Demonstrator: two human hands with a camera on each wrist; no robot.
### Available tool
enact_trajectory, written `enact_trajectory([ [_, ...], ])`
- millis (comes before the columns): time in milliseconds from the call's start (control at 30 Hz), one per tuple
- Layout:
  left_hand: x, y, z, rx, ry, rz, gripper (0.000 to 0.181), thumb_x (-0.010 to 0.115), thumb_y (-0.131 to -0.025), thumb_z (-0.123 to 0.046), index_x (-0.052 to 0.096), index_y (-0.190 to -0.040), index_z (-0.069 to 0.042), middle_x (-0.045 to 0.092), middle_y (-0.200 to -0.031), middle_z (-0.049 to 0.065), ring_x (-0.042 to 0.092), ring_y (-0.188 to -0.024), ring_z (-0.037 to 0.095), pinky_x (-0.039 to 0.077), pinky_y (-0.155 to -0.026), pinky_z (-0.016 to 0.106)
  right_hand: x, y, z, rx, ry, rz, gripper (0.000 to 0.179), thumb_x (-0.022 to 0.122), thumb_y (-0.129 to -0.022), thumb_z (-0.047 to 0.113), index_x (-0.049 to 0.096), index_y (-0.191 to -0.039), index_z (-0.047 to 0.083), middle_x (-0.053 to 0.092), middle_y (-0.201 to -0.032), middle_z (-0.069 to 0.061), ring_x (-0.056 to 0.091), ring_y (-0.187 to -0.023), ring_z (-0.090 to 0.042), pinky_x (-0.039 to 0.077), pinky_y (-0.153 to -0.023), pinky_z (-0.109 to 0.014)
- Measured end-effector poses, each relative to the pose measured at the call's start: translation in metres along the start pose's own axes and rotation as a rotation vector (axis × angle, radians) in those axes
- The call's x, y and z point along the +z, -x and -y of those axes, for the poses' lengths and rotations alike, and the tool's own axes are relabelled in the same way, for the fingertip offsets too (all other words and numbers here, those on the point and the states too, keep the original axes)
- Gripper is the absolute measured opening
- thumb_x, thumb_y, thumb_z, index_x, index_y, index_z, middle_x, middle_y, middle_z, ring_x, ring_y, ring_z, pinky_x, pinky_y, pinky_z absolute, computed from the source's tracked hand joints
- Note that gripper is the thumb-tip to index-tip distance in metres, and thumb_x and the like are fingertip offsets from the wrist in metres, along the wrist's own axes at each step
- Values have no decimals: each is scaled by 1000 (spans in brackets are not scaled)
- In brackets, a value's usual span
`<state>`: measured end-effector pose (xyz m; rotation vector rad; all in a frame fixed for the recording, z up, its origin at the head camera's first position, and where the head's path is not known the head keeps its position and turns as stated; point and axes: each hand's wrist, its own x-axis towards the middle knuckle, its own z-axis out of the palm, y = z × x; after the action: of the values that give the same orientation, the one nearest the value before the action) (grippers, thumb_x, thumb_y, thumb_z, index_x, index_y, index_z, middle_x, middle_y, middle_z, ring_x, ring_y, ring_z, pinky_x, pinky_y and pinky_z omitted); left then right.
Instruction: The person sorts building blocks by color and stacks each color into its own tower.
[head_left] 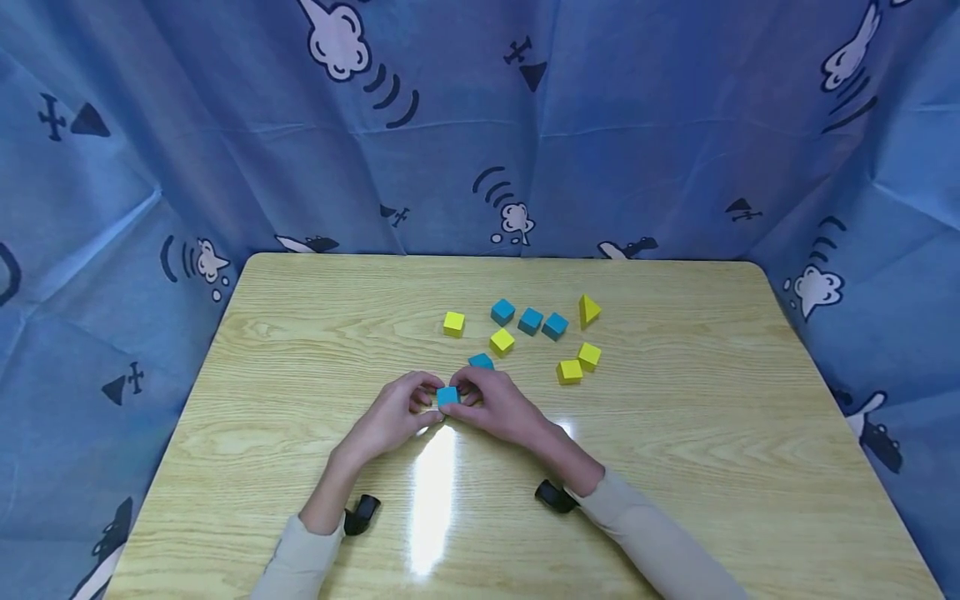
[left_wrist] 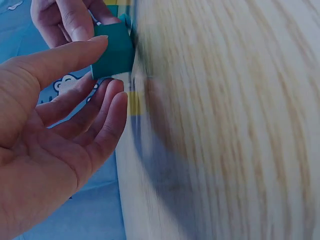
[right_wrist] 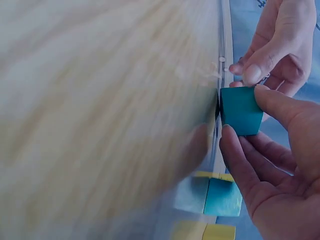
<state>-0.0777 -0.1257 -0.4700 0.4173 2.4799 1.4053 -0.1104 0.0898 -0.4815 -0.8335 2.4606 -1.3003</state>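
A blue cube (head_left: 447, 396) sits between the two hands, close to the tabletop. My right hand (head_left: 497, 406) pinches it, with the thumb at one edge and fingers at another in the right wrist view. From the other side my left hand (head_left: 401, 408) holds it, its thumb across the edge of the cube (left_wrist: 114, 52) and its other fingers curved loosely below in the left wrist view. Just beyond the right hand's knuckles, a second blue cube (head_left: 481, 361) is partly hidden.
Behind the hands lie three blue cubes in a row, one of them the middle cube (head_left: 530, 321), and several yellow cubes, including a nearer one (head_left: 569, 372). A yellow triangular block (head_left: 589, 311) stands farther right. Blue patterned cloth (head_left: 450, 125) hangs around the wooden table (head_left: 675, 433).
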Motion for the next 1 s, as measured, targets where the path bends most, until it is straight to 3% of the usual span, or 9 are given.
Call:
enact_trajectory([
  [167, 0, -2, 3, 12, -3, -16, 33, 77, -92, -1, 64, -123, 0, 66, -116, 12, 63, -97, 21, 56, -84, 35, 6, -6, 2, 2, -56, 17, 28, 81, -91, 16, 68, -109, -1, 71, -103, -9, 70, -91, -15, 58, -81, -24],
  [633, -14, 2, 14, -51, 2, -62, 34, 78, -90, -1, 65, -121, -1, 67, -110, 10, 64, -96, 20, 56, -84, 34, 17, -19, 8, 21, -205, 18, 26, 73, -95, 4, 66, -119, -4, 68, -118, -14, 70, -107, -22, 57, -90, -27],
  [1000, -28, 5, 21, -79, -1, -68, 36, 76, -92, -1, 63, -125, 2, 65, -110, 12, 65, -97, 23, 57, -86, 35, 28, -34, 11, 39, -162, 4, 27, 74, -96, 9, 68, -120, 1, 70, -117, -8, 68, -109, -18, 56, -89, -23],
])
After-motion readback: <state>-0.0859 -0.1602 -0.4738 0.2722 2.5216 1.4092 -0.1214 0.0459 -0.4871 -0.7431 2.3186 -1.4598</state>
